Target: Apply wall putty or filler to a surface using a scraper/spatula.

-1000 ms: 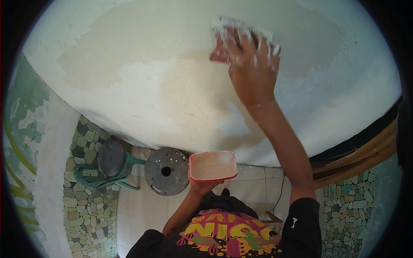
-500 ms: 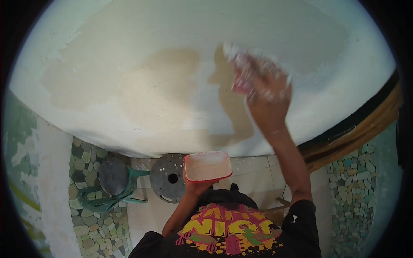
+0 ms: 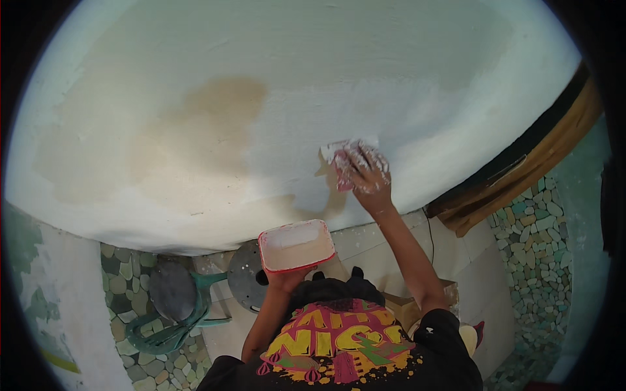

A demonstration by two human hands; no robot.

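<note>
My right hand [image 3: 373, 174], smeared with white paste, is closed on a reddish putty spreader [image 3: 342, 174]. The spreader's white-coated edge lies against the pale curved wall [image 3: 293, 124]. White coating covers the wall around that hand, while a beige patch [image 3: 215, 124] shows to the left. Held low in front of my body is a red-rimmed rectangular tub [image 3: 298, 246], with white paste on its inner walls. From below and behind, my left hand [image 3: 287, 279] grips the tub, its fingers mostly hidden under it.
A grey round stool [image 3: 244, 280] stands just left of the tub. Farther left are a green chair [image 3: 160, 339] and a dark round seat [image 3: 172, 291]. A brown wooden edge [image 3: 521, 179] runs along the right. Behind my right arm sits an open cardboard box [image 3: 401, 307].
My right hand has come down and slightly left along the wall with the spreader. White coating now spans a wider area there. The tub has shifted a little left, and the view has turned slightly.
</note>
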